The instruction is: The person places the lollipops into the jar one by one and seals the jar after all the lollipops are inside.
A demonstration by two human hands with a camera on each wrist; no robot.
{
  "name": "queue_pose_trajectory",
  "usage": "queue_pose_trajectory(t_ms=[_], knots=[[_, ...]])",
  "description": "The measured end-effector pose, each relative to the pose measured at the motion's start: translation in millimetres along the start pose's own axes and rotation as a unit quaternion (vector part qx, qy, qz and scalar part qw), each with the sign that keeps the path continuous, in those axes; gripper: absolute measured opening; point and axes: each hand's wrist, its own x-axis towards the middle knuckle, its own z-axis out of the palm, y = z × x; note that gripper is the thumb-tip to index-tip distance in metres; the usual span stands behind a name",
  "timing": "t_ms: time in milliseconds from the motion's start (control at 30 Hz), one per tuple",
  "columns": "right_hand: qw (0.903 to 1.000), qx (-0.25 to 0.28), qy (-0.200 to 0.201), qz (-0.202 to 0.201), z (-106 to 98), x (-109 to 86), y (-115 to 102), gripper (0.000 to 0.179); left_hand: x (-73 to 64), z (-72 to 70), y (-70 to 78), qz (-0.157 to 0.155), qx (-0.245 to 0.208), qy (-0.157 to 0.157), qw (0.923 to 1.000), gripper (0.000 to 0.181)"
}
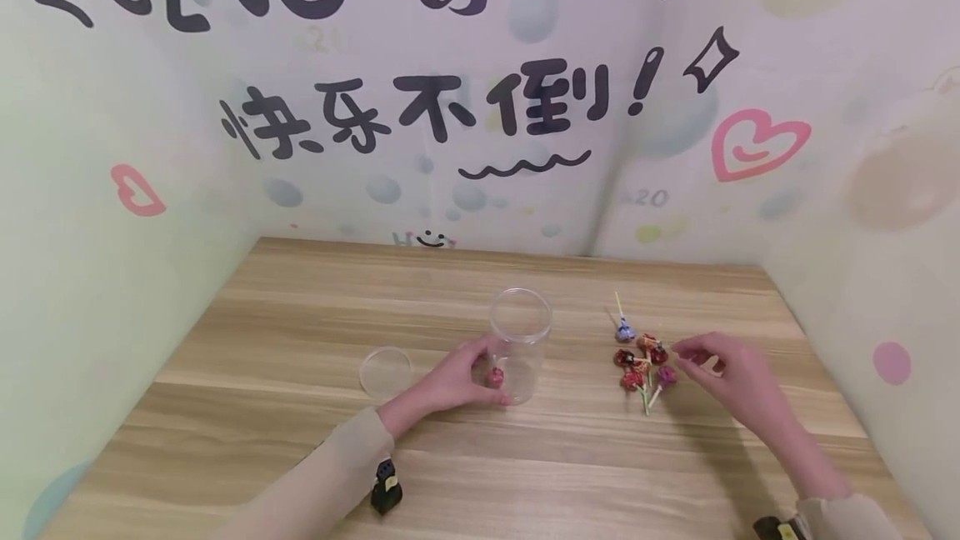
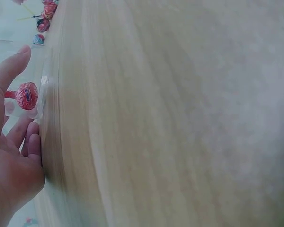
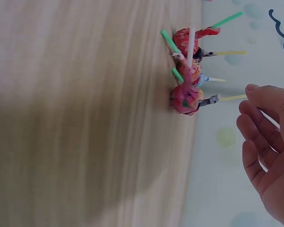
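We find the clear jar [image 1: 529,359] upright and uncovered on the wooden table [image 1: 525,473], with one red-wrapped lollipop [image 2: 27,96] visible through its wall. The left hand [image 1: 456,377] holds the jar low down, fingers and thumb bent about its sides. The right hand [image 1: 729,375] pinches the tip of a yellow stick [image 3: 231,98] between thumb and forefinger, at the outer edge of the lollipop cluster [image 1: 633,378]; heads overlap there, so we cannot say with certainty which sweet that stick carries. A blue-wrapped lollipop [image 1: 625,330] lies just beyond the cluster, and a clear round lid [image 1: 386,372] lies flat left of the jar. We judge the lollipops light but head-heavy, with hard sweets in crinkled, slightly slippery wrappers; a grip nearer the head should limit swinging, as the thin stick could roll in the fingertips. We rate the jar light, smooth and easily tipped; a low, gentle hold around its wall suits it.
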Motion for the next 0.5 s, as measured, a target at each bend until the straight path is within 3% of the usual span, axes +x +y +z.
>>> queue_pose_trajectory(t_ms=[267, 500], knots=[[0.9996, 0.004, -0.007, 0.028, 10, -11.7, 1, 0.019, 0.3, 0.1, -0.5, -0.006, 0.004, 0.0, 1.0, 0.077], [0.9991, 0.027, -0.025, 0.02, 21, -19.5, 2, 0.023, 0.0, 0.3, -1.1, -0.003, -0.001, 0.001, 1.0, 0.076]])
